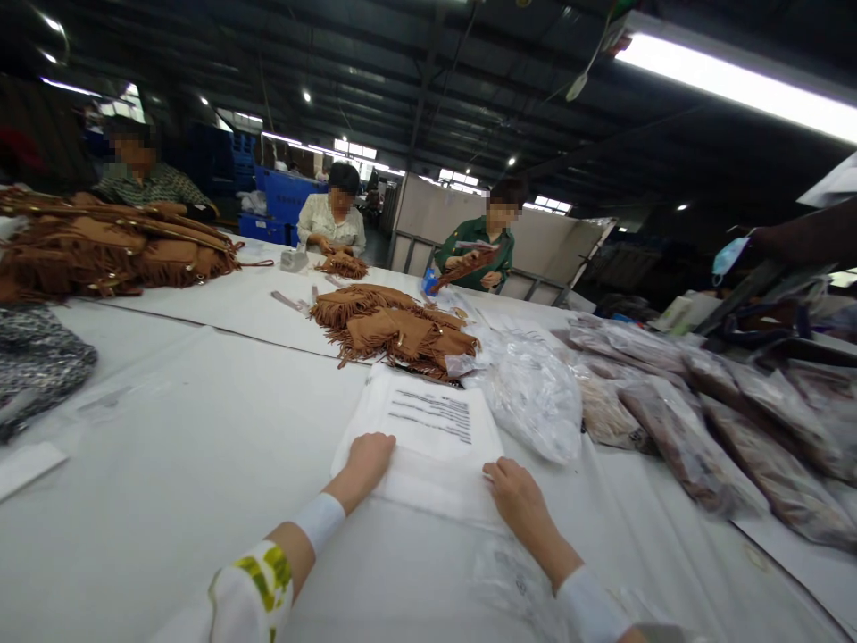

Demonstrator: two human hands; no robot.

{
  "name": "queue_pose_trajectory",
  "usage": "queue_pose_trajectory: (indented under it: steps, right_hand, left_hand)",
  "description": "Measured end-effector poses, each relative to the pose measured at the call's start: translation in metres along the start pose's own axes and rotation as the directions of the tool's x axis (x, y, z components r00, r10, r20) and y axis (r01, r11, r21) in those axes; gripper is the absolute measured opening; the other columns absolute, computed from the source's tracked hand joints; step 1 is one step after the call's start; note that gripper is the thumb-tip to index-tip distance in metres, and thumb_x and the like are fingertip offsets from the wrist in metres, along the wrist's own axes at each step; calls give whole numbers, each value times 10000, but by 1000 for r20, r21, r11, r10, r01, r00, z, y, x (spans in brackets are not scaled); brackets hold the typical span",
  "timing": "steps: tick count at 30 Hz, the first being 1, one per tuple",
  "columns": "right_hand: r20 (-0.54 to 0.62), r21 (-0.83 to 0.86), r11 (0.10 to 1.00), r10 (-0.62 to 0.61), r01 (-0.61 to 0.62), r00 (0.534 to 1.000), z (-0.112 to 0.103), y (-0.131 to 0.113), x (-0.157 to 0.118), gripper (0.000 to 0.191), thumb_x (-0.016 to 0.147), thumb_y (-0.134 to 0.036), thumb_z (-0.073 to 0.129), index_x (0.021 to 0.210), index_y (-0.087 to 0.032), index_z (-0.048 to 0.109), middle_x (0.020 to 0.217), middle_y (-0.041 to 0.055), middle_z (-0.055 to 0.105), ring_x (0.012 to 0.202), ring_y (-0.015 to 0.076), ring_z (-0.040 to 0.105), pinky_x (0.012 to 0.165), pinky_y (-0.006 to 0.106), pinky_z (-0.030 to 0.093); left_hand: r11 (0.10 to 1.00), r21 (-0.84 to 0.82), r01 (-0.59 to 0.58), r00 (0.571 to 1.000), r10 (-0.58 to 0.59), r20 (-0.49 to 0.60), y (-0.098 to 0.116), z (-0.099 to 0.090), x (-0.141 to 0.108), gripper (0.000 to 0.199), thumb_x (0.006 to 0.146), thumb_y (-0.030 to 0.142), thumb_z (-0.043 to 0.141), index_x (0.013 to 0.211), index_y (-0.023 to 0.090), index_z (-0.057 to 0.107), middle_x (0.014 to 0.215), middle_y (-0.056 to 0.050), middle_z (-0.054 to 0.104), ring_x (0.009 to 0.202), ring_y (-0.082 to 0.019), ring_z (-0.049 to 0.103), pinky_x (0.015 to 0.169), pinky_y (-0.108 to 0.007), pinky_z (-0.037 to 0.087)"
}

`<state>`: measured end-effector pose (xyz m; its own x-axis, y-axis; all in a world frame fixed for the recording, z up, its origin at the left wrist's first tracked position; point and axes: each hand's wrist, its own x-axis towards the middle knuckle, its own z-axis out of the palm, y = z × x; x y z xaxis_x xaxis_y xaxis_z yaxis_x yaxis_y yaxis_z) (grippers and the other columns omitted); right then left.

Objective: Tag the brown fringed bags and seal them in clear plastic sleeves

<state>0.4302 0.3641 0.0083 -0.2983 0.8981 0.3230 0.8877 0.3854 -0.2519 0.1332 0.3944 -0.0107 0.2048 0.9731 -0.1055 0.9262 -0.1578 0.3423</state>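
Note:
A stack of white translucent plastic bags (428, 429) with dark printed text lies on the white table before me. My left hand (370, 458) is at its left edge, fingers curled and closed on it. At the right edge, my right hand (514, 487) pinches the plastic between thumb and fingers. Just beyond the stack sits a pile of brown fringed suede pouches (395, 329). A heap of crumpled clear plastic bags (536, 388) is to the right of the stack. Another loose clear bag (515, 580) lies near my right wrist.
Bagged brown items (689, 438) cover the table's right side. More brown fringed pouches (113, 246) are piled at the far left, above a grey knitted cloth (44, 366). Three people stand or sit across the table (167, 464), one holding a brown item (465, 266).

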Motion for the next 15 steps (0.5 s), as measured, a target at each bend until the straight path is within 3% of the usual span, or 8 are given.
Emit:
queue_pose_trajectory:
  steps: [4,6,8,12,15]
  right_hand:
    - [-143,132,974,201,-183,969,-23,18,-6,189,815,-266,488,815,-209,669,736,64,601,734,217,537,725,338,404]
    - [-200,250,927,333,-280,922,-29,18,-2,158,755,-283,543,803,-202,671,736,57,620,724,221,541,737,357,411]
    - [-221,398,843,471,-361,854,-32,14,5,130,687,-289,613,757,-197,672,711,45,633,713,220,549,728,360,424]
    - [-99,742,530,693,-411,714,-36,-4,20,206,580,-279,723,748,-171,669,660,26,644,620,180,562,574,299,457]
    - [102,919,193,724,-343,682,-39,-27,23,252,574,-241,754,788,-185,632,665,-3,648,557,125,563,469,225,460]
  left_hand:
    - [977,-208,41,990,-67,-123,-23,-25,-3,162,904,121,472,919,135,632,956,-87,656,992,-221,613,905,-446,477]
    - [936,-348,47,969,-127,-211,-35,-45,-3,237,871,36,417,870,137,632,989,-115,636,1063,-242,581,942,-441,442]
    - [863,-505,27,941,-192,-279,-44,-67,-2,209,862,64,432,840,141,625,1003,-110,619,1065,-239,575,940,-405,441]
    - [573,-818,-50,909,-312,-274,-52,-98,-8,123,865,222,514,861,132,597,826,-46,621,780,-160,637,758,-300,523]
    - [296,-950,-100,905,-370,-210,-56,-108,-25,101,819,213,601,874,135,570,729,-14,607,640,-104,614,633,-225,525]
